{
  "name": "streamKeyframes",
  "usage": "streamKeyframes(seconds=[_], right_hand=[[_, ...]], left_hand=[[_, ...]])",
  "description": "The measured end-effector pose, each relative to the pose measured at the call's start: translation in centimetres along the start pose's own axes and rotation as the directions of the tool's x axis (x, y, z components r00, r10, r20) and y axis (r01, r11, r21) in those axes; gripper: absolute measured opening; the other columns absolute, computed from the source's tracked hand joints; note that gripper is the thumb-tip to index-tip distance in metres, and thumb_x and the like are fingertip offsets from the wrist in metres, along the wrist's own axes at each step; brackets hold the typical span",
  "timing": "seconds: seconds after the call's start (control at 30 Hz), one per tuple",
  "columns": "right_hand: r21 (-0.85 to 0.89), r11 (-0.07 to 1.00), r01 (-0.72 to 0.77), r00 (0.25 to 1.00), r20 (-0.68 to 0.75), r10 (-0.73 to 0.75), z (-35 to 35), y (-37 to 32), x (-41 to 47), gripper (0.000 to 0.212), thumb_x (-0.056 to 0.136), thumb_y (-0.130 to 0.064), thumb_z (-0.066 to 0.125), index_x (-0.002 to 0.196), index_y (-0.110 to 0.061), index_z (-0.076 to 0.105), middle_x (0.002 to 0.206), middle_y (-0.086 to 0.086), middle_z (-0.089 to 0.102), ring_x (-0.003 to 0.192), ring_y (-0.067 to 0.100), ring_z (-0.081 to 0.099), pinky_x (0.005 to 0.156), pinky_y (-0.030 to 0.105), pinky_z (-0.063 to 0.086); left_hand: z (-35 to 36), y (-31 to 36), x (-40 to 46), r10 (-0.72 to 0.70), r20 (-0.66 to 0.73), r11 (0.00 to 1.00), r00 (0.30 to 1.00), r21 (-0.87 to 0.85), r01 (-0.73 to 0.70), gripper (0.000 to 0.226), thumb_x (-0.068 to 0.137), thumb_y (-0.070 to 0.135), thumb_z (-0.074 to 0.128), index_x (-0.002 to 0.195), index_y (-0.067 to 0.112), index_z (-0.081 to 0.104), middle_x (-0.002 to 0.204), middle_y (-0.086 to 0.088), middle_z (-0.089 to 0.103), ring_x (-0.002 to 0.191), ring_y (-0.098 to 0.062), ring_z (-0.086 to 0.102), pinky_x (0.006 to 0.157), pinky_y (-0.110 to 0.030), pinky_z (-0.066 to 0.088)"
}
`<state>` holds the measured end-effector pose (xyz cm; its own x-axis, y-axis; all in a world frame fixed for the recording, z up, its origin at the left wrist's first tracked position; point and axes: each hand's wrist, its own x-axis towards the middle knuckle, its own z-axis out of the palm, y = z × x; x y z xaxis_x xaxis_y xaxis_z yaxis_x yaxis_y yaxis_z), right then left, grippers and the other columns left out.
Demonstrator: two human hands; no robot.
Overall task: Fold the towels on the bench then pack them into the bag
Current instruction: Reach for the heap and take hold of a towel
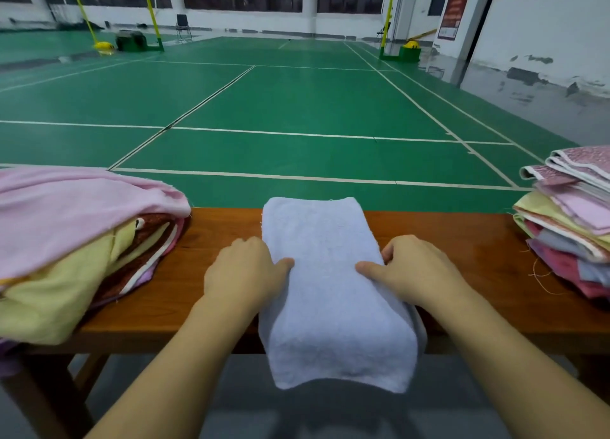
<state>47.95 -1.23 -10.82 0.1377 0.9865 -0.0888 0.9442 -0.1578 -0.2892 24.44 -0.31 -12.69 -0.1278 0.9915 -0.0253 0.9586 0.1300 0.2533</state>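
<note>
A pale blue towel (330, 280), folded into a long strip, lies across the brown wooden bench (462, 240), its near end hanging over the front edge. My left hand (244, 273) grips the strip's left edge, thumb on top and fingers curled under. My right hand (412, 270) grips the right edge the same way. A loose heap of unfolded towels (66, 240), pink on top with yellow and brown below, lies at the bench's left end. A stack of folded towels (571, 224) in pink, yellow and blue stands at the right end. No bag is in view.
Beyond the bench stretches a green badminton court (297, 102) with white lines. Yellow net posts (152, 12) and a chair (183, 26) stand far back. A grey floor strip (231, 405) lies under the bench on my side.
</note>
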Motion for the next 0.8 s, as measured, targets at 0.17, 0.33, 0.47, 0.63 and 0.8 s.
streamKeyframes(seconds=[0.17,0.33,0.47,0.63,0.8], right_hand=[[0.201,0.979,0.046,0.999,-0.018,-0.043,-0.1,-0.5,-0.7,0.030,0.089,-0.047,0.072,0.089,-0.026,0.050,0.087,-0.010,0.055,0.075,0.011,0.051,0.058,0.030,0.036],[0.516,0.856,0.014,0.999,-0.042,0.008,-0.2,0.0,-0.7,0.033,0.090,-0.041,0.072,0.106,-0.021,0.051,0.094,-0.001,0.059,0.080,0.015,0.058,0.063,0.032,0.042],[0.878,0.468,-0.099,0.994,0.104,0.015,-0.6,0.3,-0.8,0.047,0.082,-0.017,0.084,0.121,-0.014,0.058,0.105,0.011,0.072,0.089,0.024,0.072,0.068,0.032,0.053],[0.771,0.612,-0.179,0.968,0.248,-0.030,-1.1,1.6,-0.6,0.065,0.075,-0.021,0.089,0.132,-0.017,0.058,0.122,0.006,0.066,0.106,0.024,0.065,0.091,0.039,0.053],[0.771,0.629,-0.100,0.976,0.198,-0.088,-0.6,1.9,-0.3,0.044,0.080,-0.026,0.086,0.119,-0.029,0.065,0.120,0.003,0.068,0.108,0.022,0.066,0.081,0.033,0.052]], left_hand=[[-0.3,0.8,-0.5,0.056,-0.024,0.959,0.998,-0.277,-0.060,0.031,0.096,0.046,0.060,0.090,0.019,0.046,0.082,0.003,0.053,0.069,-0.014,0.047,0.054,-0.030,0.031],[-0.3,0.1,-0.2,0.001,-0.092,0.790,0.996,-0.610,-0.057,0.037,0.089,0.047,0.071,0.106,0.025,0.049,0.091,0.003,0.062,0.082,-0.016,0.060,0.072,-0.037,0.049],[-0.5,0.0,-0.2,-0.018,-0.195,0.652,0.981,-0.746,-0.137,0.045,0.082,0.050,0.077,0.115,0.037,0.048,0.097,0.003,0.070,0.086,-0.017,0.069,0.079,-0.047,0.057],[-0.7,0.2,-0.4,-0.007,-0.255,0.651,0.967,-0.735,-0.189,0.041,0.082,0.048,0.079,0.114,0.036,0.056,0.102,0.005,0.067,0.088,-0.015,0.066,0.080,-0.048,0.058],[-0.9,0.5,-0.7,0.029,-0.277,0.627,0.960,-0.744,-0.233,0.026,0.087,0.042,0.076,0.108,0.035,0.063,0.091,0.000,0.071,0.076,-0.018,0.065,0.066,-0.039,0.055]])
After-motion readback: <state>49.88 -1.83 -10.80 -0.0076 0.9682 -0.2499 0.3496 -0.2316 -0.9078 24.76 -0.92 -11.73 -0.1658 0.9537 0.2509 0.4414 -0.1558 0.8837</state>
